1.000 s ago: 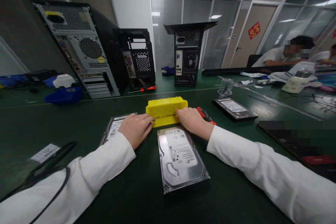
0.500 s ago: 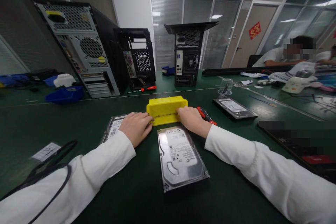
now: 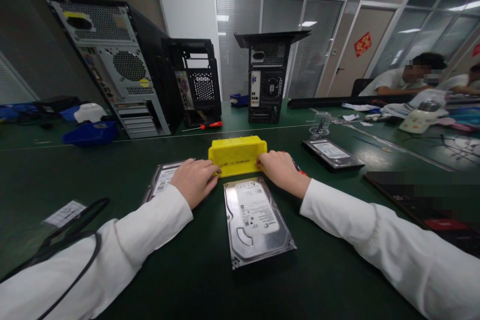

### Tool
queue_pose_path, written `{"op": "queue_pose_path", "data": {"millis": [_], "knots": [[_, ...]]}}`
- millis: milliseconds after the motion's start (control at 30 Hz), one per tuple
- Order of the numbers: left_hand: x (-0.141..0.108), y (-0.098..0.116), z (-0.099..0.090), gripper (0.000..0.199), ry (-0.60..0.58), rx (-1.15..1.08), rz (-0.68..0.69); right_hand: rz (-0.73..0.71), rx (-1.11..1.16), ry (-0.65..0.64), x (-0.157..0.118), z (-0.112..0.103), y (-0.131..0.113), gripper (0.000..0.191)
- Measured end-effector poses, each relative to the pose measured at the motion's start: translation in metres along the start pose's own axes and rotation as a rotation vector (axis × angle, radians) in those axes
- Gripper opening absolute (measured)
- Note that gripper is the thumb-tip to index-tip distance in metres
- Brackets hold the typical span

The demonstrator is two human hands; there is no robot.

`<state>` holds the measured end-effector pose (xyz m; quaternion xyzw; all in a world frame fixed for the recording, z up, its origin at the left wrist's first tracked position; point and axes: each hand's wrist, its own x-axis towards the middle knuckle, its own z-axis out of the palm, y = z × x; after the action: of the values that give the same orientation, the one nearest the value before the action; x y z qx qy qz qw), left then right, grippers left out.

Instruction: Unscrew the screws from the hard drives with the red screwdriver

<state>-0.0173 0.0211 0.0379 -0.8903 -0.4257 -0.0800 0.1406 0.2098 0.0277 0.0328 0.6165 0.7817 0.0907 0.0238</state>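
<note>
- Left hand [image 3: 194,180]: fingers narrow, closed on the left end of the yellow bin [image 3: 238,152] near its front rim.
- Right hand [image 3: 279,170]: fingers narrow too, closed on the bin's right end, tips just inside. Grip force: could not tell.
- Bin sat mid-tabletop [image 3: 210,270], opening toward me; small dark bits lay in a row along its inside fold. Two-ended hold presumably kept it level and the bits in my sight.
- Central hard drive [image 3: 257,225] lay label up between my forearms, nearer the tabletop's near edge than the bin; likely set there for easy reach.
- Left drive [image 3: 161,180] lay partly under my left hand's line of view; right drive [image 3: 333,154] well apart, beside a clear cup [image 3: 320,122].
- Red-and-black tool [image 3: 303,173] lay mostly hidden behind my right hand.
- Computer cases stood toward the tabletop's far edge, probably to leave me working room.
</note>
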Motion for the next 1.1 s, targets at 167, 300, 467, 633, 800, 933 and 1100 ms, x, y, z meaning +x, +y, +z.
{"op": "queue_pose_path", "data": {"millis": [167,300,467,633,800,933,1100], "knots": [[0.001,0.002,0.000,0.021,0.015,-0.015,-0.002,0.026,0.008,0.027,0.000,0.003,0.002,0.031],[0.001,0.002,0.000,0.021,0.023,-0.028,0.001,0.019,0.018,0.026,0.001,0.002,0.001,0.031],[0.000,0.002,0.000,0.022,0.020,-0.036,0.000,-0.005,0.042,-0.036,0.005,0.006,-0.003,0.031],[-0.001,0.001,-0.001,0.022,0.016,-0.040,0.002,0.003,0.051,-0.030,0.005,0.007,-0.002,0.032],[0.000,0.000,0.001,0.022,0.007,-0.043,0.005,0.009,0.055,-0.048,0.006,0.011,-0.004,0.031],[0.000,0.000,0.002,0.022,0.003,-0.043,0.004,0.023,0.076,-0.045,0.007,0.013,-0.004,0.031],[0.001,0.000,0.003,0.023,-0.001,-0.056,0.008,0.052,0.123,-0.001,0.006,0.012,-0.004,0.032]]}}
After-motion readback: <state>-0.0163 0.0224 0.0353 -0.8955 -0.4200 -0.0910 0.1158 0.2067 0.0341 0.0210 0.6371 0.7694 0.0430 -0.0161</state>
